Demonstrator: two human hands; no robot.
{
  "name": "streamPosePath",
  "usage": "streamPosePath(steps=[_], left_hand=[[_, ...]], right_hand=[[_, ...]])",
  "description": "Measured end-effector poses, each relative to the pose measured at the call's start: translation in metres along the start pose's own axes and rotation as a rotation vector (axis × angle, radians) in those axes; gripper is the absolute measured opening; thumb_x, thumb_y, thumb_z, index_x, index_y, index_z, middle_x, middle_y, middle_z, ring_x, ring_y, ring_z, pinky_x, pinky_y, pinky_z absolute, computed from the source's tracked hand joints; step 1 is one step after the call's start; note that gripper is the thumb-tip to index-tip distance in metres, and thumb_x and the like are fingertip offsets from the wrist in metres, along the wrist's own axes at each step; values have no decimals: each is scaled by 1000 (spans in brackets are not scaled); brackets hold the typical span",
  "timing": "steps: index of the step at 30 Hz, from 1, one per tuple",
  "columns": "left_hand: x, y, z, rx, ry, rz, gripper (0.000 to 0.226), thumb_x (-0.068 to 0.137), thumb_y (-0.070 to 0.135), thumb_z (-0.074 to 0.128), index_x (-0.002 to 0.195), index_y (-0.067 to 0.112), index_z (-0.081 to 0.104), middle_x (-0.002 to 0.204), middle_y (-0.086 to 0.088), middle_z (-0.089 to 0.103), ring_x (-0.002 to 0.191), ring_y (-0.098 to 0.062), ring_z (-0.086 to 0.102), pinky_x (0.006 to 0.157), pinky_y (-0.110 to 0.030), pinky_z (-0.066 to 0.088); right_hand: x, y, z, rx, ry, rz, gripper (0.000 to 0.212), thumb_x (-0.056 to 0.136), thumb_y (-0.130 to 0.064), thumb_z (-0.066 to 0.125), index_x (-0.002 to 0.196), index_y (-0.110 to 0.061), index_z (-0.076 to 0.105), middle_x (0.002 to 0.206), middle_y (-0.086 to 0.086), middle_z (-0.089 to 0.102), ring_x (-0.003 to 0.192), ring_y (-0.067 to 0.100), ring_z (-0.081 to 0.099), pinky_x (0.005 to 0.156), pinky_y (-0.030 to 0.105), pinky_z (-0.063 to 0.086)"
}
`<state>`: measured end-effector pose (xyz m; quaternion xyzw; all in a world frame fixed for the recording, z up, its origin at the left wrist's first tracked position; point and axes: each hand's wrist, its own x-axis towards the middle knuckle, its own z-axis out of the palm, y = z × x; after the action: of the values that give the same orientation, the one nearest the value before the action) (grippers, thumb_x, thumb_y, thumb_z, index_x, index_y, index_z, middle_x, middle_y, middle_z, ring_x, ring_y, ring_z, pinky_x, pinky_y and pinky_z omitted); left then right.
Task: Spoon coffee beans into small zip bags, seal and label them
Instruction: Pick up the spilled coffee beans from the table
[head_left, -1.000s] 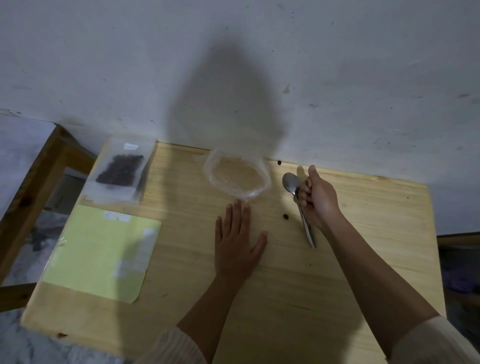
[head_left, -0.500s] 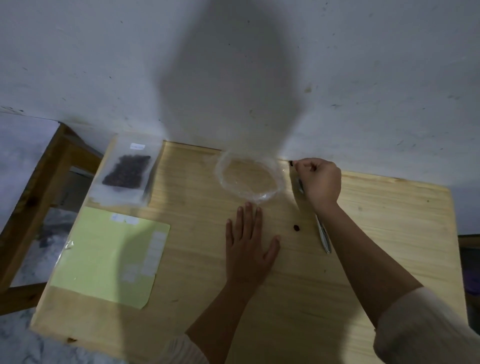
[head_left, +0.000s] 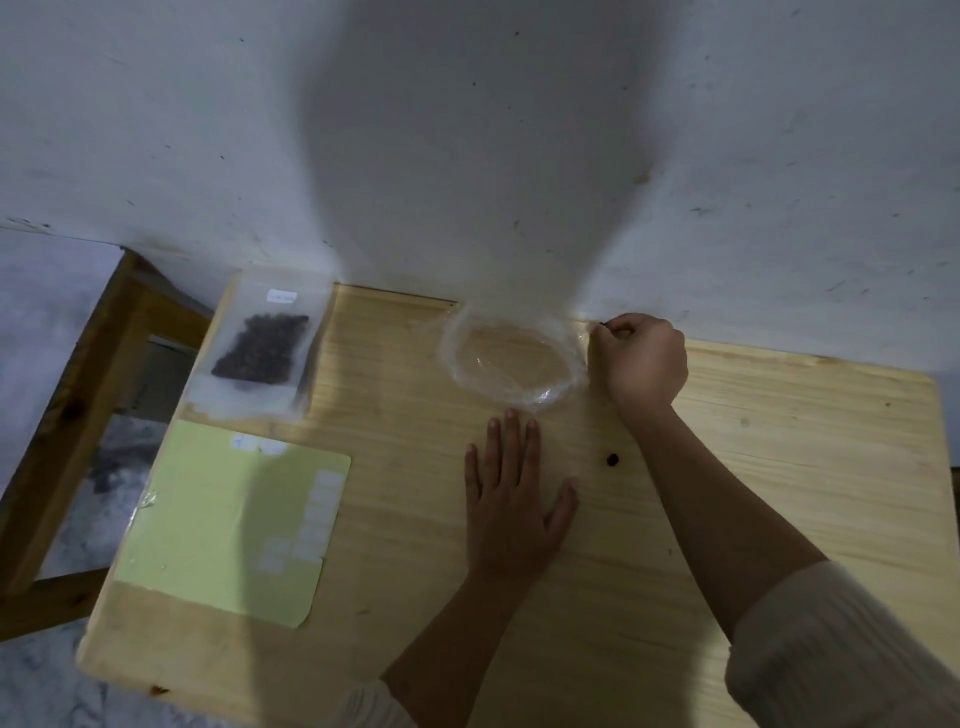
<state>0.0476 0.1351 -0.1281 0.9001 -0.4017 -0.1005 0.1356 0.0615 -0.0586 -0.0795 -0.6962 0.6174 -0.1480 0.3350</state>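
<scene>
A sealed zip bag (head_left: 260, 348) with dark coffee beans and a small white label lies at the table's back left. An empty clear plastic container (head_left: 511, 364) sits at the back middle. My right hand (head_left: 641, 364) is just right of it at the table's back edge, its fingers curled, its fingertips pinching a small dark coffee bean (head_left: 602, 326). My left hand (head_left: 511, 499) lies flat on the wood in front of the container, fingers spread. Another loose bean (head_left: 613, 459) lies between my arms. No spoon shows.
A pale green sheet (head_left: 228, 519) carrying several white sticker labels lies front left on the wooden table (head_left: 805, 441). The white wall stands directly behind the table. A wooden frame (head_left: 67, 415) stands beside the table's left edge.
My right hand let go of the spoon and moved back to the stray bean at the table's rear edge; my forearm now covers the spoon's place. My left hand stayed flat.
</scene>
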Motion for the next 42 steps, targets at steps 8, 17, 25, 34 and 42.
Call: streamPosePath(steps=[8, 17, 25, 34, 42], left_hand=[[0, -1, 2, 12, -15, -5, 72, 90, 56, 36, 148, 16, 21, 157, -6, 17, 146, -21, 6, 116, -46, 9], [2, -2, 2, 24, 5, 11, 71, 88, 54, 36, 145, 12, 31, 154, -10, 26, 143, -26, 19, 114, -48, 13], [4, -4, 1, -29, -20, 24, 71, 87, 53, 35, 145, 11, 31, 154, -11, 26, 143, -28, 21, 115, -45, 9], [5, -45, -16, -178, -90, 319, 67, 86, 46, 31, 144, 13, 35, 156, -10, 19, 145, -20, 10, 115, -34, 9], [7, -67, -10, -41, -41, 476, 57, 90, 36, 43, 139, 7, 43, 150, -16, 33, 141, -25, 22, 114, -34, 21]], right_hand=[[-3, -1, 4, -73, -22, -27, 17, 79, -22, 54, 86, -21, 69, 82, -2, 69, 76, 22, 63, 68, 30, 48], [-23, 22, -27, 415, -12, -37, 8, 84, -17, 59, 85, -11, 64, 62, -7, 53, 60, 10, 51, 59, 21, 42], [-102, 58, -38, 746, 7, 225, 27, 94, -15, 43, 68, -19, 45, 59, -2, 38, 54, 11, 34, 52, 24, 30], [-142, 72, -24, 1731, -228, 387, 25, 58, -16, 63, 64, -15, 39, 48, -4, 32, 36, 7, 27, 36, 17, 18], [-148, 80, -23, 1859, -286, 345, 37, 43, -19, 77, 57, -13, 42, 58, 2, 43, 37, 10, 30, 36, 19, 24]])
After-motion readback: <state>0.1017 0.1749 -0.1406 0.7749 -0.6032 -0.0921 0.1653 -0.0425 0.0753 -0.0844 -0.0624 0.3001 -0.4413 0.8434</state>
